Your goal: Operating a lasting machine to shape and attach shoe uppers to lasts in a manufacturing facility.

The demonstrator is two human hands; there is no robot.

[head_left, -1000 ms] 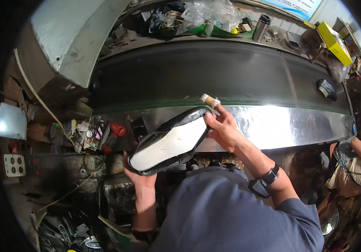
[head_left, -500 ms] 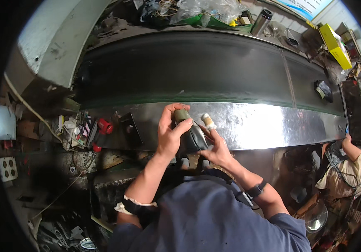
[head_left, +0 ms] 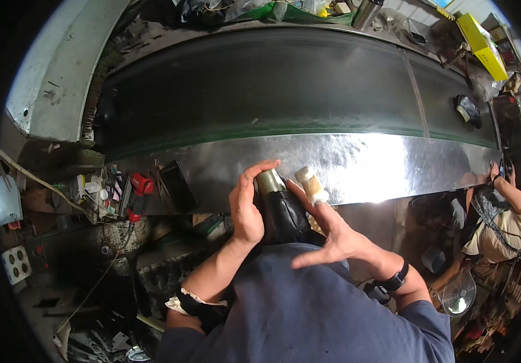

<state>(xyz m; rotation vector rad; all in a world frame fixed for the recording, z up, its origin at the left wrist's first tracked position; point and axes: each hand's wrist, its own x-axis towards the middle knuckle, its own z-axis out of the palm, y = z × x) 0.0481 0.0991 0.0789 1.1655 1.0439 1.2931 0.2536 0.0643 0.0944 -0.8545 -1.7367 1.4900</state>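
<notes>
A black leather shoe upper (head_left: 284, 213) on an olive-green shoe last (head_left: 269, 180) points upward close in front of my body, its lower part meeting my blue shirt. My left hand (head_left: 247, 212) curves along its left side, fingers hooked over the last's top. On the other side, my right hand (head_left: 336, 236) is spread, thumb well apart, with one finger along or just beside the leather. A tan wrapping (head_left: 312, 185) with white ends shows at the right hand's fingertips; it looks like a bandaged finger.
Ahead runs a shiny metal ledge (head_left: 224, 158), with a dark belt (head_left: 248, 85) beyond. Another black shoe piece (head_left: 467, 111) lies on the belt at right. A red tool (head_left: 141, 184) and black tray (head_left: 178, 184) are at left. A co-worker (head_left: 502, 230) sits at right.
The shoe upper has come closer to my body and more of its black leather faces up. My right hand has loosened from it and spread its thumb. The view has shifted slightly.
</notes>
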